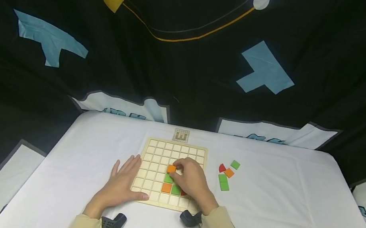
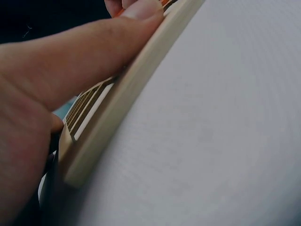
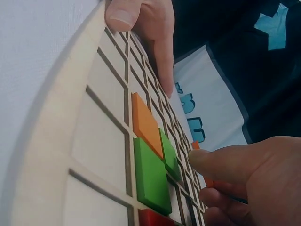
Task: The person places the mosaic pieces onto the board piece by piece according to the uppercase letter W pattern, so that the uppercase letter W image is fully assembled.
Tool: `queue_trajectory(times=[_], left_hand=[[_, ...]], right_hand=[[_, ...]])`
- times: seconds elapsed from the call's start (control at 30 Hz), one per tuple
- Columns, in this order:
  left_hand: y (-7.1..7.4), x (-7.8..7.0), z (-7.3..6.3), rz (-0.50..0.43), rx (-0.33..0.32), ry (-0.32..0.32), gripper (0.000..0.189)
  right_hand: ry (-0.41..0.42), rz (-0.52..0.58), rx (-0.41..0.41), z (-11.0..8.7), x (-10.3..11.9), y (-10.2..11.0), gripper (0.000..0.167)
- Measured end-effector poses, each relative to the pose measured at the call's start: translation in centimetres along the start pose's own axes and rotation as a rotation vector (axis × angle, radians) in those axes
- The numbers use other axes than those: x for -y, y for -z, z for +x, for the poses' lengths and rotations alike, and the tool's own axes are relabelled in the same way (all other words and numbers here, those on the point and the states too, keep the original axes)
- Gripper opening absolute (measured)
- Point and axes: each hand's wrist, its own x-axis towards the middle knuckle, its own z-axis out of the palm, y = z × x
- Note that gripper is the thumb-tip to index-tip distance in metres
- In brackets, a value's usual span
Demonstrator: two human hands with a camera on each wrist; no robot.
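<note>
A wooden grid board [image 1: 155,151] lies on the table. My right hand [image 1: 192,178] pinches an orange square tile [image 1: 171,169] between thumb and fingertips over the middle of the grid. Nearer me, a green tile [image 1: 168,178], another orange tile [image 1: 166,187] and a second green tile [image 1: 176,189] sit in cells. A red piece [image 3: 157,218], partly hidden in the head view by the right hand, sits beside the second green tile. Along the board's left edge rests my left hand [image 1: 122,180], fingers straight, its thumb across the near left corner.
Right of the board lie several loose pieces: a red quarter-round [image 1: 222,168], an orange square [image 1: 229,173], and green squares [image 1: 224,182]. A small card with a grid pattern [image 1: 181,135] lies behind the board. A dark patterned curtain [image 1: 189,78] hangs beyond the white table [image 1: 269,209].
</note>
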Motion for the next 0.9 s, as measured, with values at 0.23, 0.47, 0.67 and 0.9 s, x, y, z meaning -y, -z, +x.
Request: queue_trajectory(times=[0.23,0.47,0.67,0.9], left_hand=[[0.06,-0.06,-0.01,-0.001,0.0,-0.005,0.126],[-0.05,0.14,0.01,0.002,-0.002,-0.008,0.127],[-0.15,0.24,0.02,0.005,-0.003,-0.007,0.127],[-0.17,0.29,0.02,0.017,-0.002,-0.011,0.127]], right_hand=[[-0.029,-0.031,0.024,0.45,-0.11,-0.38,0.026],[-0.045,-0.033,0.02,0.56,-0.13,-0.57,0.025],[-0.047,-0.029,0.019,0.7,-0.18,-0.62,0.024],[-0.049,-0.033,0.03,0.76,-0.08,-0.53,0.024]])
